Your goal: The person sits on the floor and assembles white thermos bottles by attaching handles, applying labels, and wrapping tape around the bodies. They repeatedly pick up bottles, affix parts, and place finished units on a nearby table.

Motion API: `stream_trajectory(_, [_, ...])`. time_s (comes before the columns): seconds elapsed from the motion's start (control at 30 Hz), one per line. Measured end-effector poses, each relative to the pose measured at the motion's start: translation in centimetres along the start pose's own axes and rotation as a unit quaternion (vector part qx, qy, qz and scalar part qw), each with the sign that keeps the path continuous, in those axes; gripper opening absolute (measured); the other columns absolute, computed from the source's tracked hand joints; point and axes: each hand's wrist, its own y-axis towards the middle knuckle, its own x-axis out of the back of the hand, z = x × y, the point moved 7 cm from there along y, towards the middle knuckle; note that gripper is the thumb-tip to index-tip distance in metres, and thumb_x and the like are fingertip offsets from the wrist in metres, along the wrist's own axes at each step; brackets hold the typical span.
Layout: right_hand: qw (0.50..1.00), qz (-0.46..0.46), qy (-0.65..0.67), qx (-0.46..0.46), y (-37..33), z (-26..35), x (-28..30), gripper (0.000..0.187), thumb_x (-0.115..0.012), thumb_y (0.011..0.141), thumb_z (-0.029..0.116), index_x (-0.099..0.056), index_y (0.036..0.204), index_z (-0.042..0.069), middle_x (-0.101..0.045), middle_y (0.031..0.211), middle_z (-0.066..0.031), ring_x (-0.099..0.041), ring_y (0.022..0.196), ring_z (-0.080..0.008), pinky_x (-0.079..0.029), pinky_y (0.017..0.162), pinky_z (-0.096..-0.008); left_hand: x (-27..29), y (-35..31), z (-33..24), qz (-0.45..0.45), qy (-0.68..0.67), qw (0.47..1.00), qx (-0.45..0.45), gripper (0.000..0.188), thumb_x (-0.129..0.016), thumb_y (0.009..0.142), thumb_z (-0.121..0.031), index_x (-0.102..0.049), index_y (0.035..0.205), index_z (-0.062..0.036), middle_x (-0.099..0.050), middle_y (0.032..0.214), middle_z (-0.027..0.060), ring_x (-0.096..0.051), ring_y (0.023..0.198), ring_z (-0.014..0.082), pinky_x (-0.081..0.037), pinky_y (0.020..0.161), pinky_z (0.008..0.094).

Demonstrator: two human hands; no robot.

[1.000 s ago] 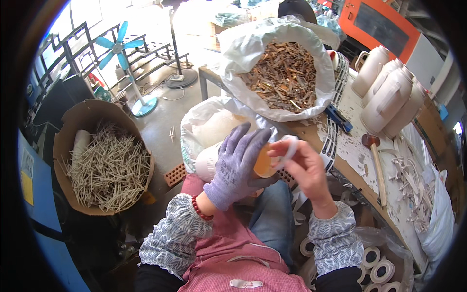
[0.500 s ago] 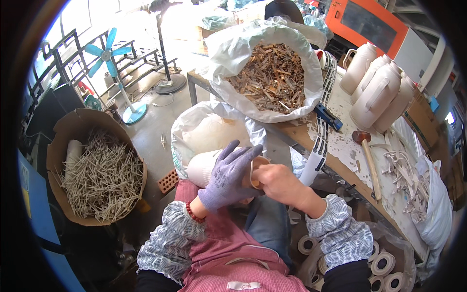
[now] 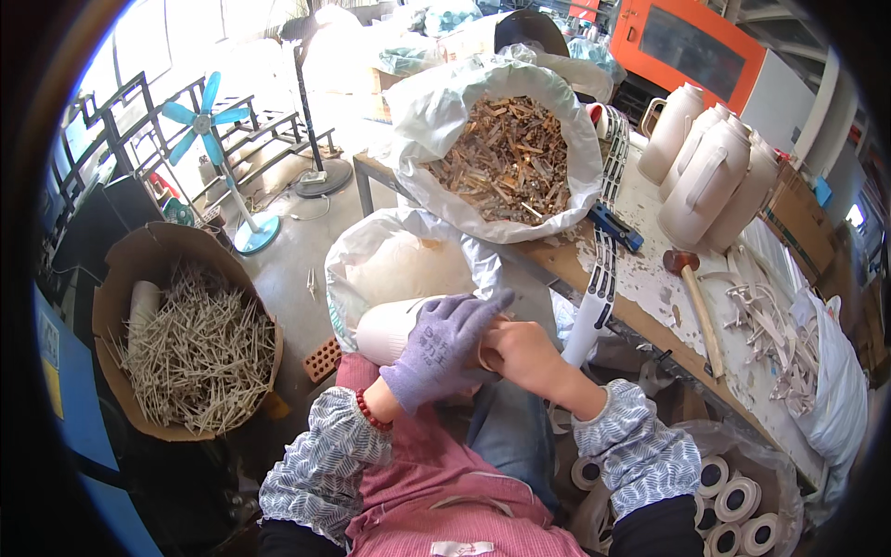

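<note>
A pale, ribbed plastic jug body (image 3: 385, 332) lies on its side across my lap, its open end toward the right. My left hand (image 3: 444, 348), in a purple-grey work glove, is wrapped over it near that end, with the thumb side up. My bare right hand (image 3: 527, 356) is closed at the rim, its fingers curled against the opening. What those fingers pinch is hidden behind the knuckles and the glove. Just beyond the jug body stands a white-lined bag (image 3: 357, 255) with pale material inside.
Left, a cardboard box (image 3: 121, 269) holds many thin pale plastic sprues. On the table (image 3: 640, 288) are a sack of brown scraps (image 3: 506, 158), several pale jugs (image 3: 710, 186), a blue cutter-like tool (image 3: 615, 227), a mallet (image 3: 701, 306) and plastic strips (image 3: 761, 325). White rings (image 3: 738, 501) lie lower right.
My right hand has turned slightly at the rim, and the curved edge seen between the hands earlier is now mostly covered. My left hand's fingers have shifted a little. The view has tilted slightly.
</note>
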Motion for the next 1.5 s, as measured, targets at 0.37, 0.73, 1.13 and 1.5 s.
stream_trajectory(0.37, [0.942, -0.232, 0.240, -0.041, 3.4, -8.4, 10.8, 0.019, -0.058, 0.089, 0.000, -0.069, 0.104, -0.003, -0.071, 0.092, -0.0093, -0.067, 0.084, -0.0138, -0.054, 0.075, -0.0259, 13.4, -6.4, 2.3, -0.312, -0.193, 0.922, 0.124, 0.087, -0.088, 0.062, -0.017, -0.043, 0.134, -0.0043, -0.048, 0.132, 0.0127, -0.050, 0.119, 0.0256, -0.047, 0.098, 0.0439])
stream_trajectory(0.73, [0.931, -0.306, -0.145, -0.135, 20.0, -23.5, 6.7, 0.015, -0.064, 0.080, 0.014, -0.073, 0.086, 0.003, -0.069, 0.087, -0.0160, -0.064, 0.084, -0.0339, -0.050, 0.077, -0.0436, 5.7, -27.9, 8.5, -0.011, -0.336, 0.771, 0.540, 0.037, -0.070, 0.080, -0.010, -0.064, 0.114, 0.0004, -0.063, 0.113, 0.0119, -0.059, 0.107, 0.0200, -0.047, 0.092, 0.0321])
stream_trajectory(1.13, [0.959, -0.215, 0.084, -0.162, 15.2, -22.6, 8.1, 0.016, -0.068, 0.084, 0.017, -0.071, 0.088, 0.001, -0.067, 0.074, -0.0052, -0.060, 0.066, -0.0127, -0.047, 0.062, -0.0285, -1.9, -13.8, 7.4, 0.219, -0.268, 0.869, 0.353, 0.049, -0.065, 0.088, -0.035, -0.056, 0.130, -0.0109, -0.068, 0.106, 0.0155, -0.066, 0.099, 0.0290, -0.050, 0.088, 0.0361])
stream_trajectory(1.5, [0.684, 0.170, 0.677, -0.210, 2.7, -1.0, -12.3, 0.045, -0.068, 0.084, 0.003, -0.045, 0.123, 0.007, -0.061, 0.086, -0.0048, -0.065, 0.073, -0.0137, -0.052, 0.054, -0.0217, -0.3, -13.4, 5.6, -0.090, -0.136, 0.962, 0.219, 0.049, -0.074, 0.080, -0.021, -0.054, 0.123, -0.0061, -0.065, 0.097, 0.0135, -0.065, 0.086, 0.0324, -0.051, 0.074, 0.0404])
